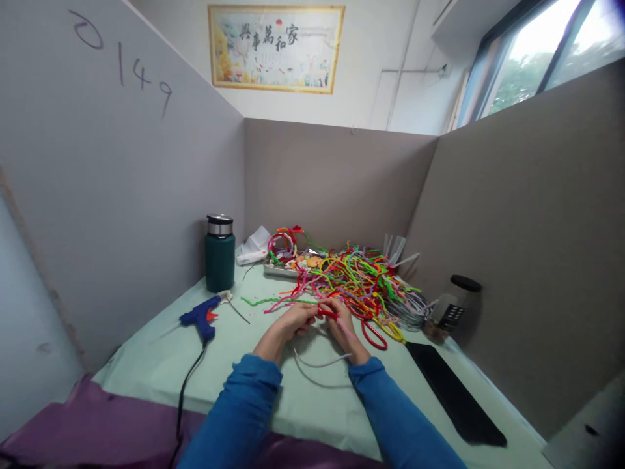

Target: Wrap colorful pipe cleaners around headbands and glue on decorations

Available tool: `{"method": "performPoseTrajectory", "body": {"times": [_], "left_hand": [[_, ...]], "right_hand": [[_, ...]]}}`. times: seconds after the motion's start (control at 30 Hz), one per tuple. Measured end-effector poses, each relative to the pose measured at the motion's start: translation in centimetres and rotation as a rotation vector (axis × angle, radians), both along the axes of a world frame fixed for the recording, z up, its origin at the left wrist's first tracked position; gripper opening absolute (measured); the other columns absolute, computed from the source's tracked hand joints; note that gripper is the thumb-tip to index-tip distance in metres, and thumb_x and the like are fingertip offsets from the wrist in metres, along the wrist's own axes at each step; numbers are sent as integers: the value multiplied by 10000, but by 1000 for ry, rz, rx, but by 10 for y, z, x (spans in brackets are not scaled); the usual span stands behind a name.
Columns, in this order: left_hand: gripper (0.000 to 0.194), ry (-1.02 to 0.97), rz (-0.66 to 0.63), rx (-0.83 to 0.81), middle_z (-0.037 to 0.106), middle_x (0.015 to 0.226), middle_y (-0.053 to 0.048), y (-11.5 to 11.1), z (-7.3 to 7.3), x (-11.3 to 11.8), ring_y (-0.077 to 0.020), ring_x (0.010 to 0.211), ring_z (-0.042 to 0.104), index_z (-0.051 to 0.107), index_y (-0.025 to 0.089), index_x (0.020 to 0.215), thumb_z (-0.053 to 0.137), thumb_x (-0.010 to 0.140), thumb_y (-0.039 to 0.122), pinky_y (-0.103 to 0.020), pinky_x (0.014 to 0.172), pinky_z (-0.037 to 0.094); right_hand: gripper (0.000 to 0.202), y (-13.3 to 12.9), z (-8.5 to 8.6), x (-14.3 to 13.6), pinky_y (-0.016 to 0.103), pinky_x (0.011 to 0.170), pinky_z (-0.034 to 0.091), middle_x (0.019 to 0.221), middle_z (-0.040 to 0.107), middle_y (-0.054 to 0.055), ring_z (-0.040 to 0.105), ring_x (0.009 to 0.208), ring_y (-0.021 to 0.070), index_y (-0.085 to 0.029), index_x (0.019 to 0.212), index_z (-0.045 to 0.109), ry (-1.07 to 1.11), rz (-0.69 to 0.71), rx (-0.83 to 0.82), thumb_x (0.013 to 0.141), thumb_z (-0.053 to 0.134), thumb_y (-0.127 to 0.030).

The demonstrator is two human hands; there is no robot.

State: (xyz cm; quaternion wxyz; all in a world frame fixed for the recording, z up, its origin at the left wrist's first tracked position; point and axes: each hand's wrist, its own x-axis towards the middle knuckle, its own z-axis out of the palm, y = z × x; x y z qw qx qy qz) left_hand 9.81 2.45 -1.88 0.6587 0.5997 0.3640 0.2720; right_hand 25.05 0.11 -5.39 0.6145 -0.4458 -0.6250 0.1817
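My left hand (295, 320) and my right hand (344, 329) meet over the middle of the table. Between their fingertips is a red pipe cleaner (328, 314), pinched from both sides. A pink strand lies across the back of the right hand. Below the hands, a pale curved pipe cleaner (319, 365) hangs or rests over the cloth; whether it joins the red one is hidden by the fingers. Just beyond spreads a tangled heap of coloured pipe cleaners (359, 273), with a green strand (273, 301) reaching out to the left.
On the left are a blue glue gun (199, 317) with a black cord and a dark green bottle (219, 254). A metal tray (283, 271) of small parts stands at the back. Red-handled scissors (374, 335), a black flat object (454, 391) and a black-lidded jar (448, 309) lie right. Grey partitions enclose the table.
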Motion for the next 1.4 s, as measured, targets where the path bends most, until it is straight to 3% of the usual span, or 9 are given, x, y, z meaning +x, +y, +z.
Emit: {"method": "performPoseTrajectory", "body": {"times": [0.17, 0.37, 0.63, 0.73, 0.87, 1.03, 1.2, 1.4], "left_hand": [[387, -6, -11, 27, 371, 549, 77, 1, -1, 0, -33, 406, 243, 540, 146, 779, 656, 688, 503, -221, 420, 89], [362, -119, 3, -3, 328, 516, 79, 0, 3, 0, -28, 400, 209, 408, 185, 640, 651, 701, 445, -225, 417, 75], [205, -241, 157, -26, 281, 485, 98, 5, 2, 0, -33, 384, 184, 429, 194, 699, 622, 684, 262, -213, 404, 61], [175, -280, 198, -17, 274, 474, 101, 5, 3, 0, -37, 384, 184, 442, 190, 711, 609, 680, 232, -211, 396, 65], [139, -273, 284, 15, 306, 473, 96, 4, 4, 1, -44, 385, 206, 495, 177, 772, 597, 698, 235, -204, 391, 91], [229, -123, 371, 203, 376, 485, 76, 11, -5, 7, -67, 411, 293, 614, 140, 910, 584, 735, 284, -196, 408, 188], [242, -54, 348, 463, 483, 557, 35, 21, -16, 11, -78, 486, 355, 675, 127, 909, 585, 747, 283, -201, 472, 259], [265, 34, 383, 597, 520, 569, 19, 19, -11, 9, -92, 520, 368, 738, 126, 924, 622, 720, 249, -221, 515, 268]], "right_hand": [[151, 6, -6, 2, 314, 690, 451, 827, 658, 44, 572, 757, 203, -203, 820, 682, -3, -9, -28, 780, 587, -314], [105, 11, -11, 1, 329, 738, 455, 800, 670, 27, 584, 761, 197, -232, 801, 697, -23, 26, 18, 781, 599, -267], [141, 16, -16, 0, 360, 806, 461, 889, 680, 43, 588, 858, 218, -244, 823, 715, 13, -59, 40, 758, 684, -366], [185, 17, -15, -3, 349, 740, 473, 802, 684, 37, 593, 787, 213, -233, 796, 717, 45, -44, -14, 734, 696, -406], [273, 11, -9, -7, 300, 575, 455, 641, 635, 27, 564, 618, 177, -203, 670, 680, 167, 78, -166, 721, 687, -471], [296, 2, -3, -7, 258, 469, 401, 646, 625, 36, 518, 546, 143, -205, 699, 694, 340, 137, -248, 712, 703, -501], [321, 3, 2, -6, 233, 441, 377, 627, 603, 17, 501, 519, 120, -180, 763, 694, 562, 277, -333, 669, 752, -482], [322, -1, 7, -7, 210, 442, 368, 639, 601, 2, 499, 513, 100, -191, 823, 695, 626, 363, -367, 697, 736, -485]]}}
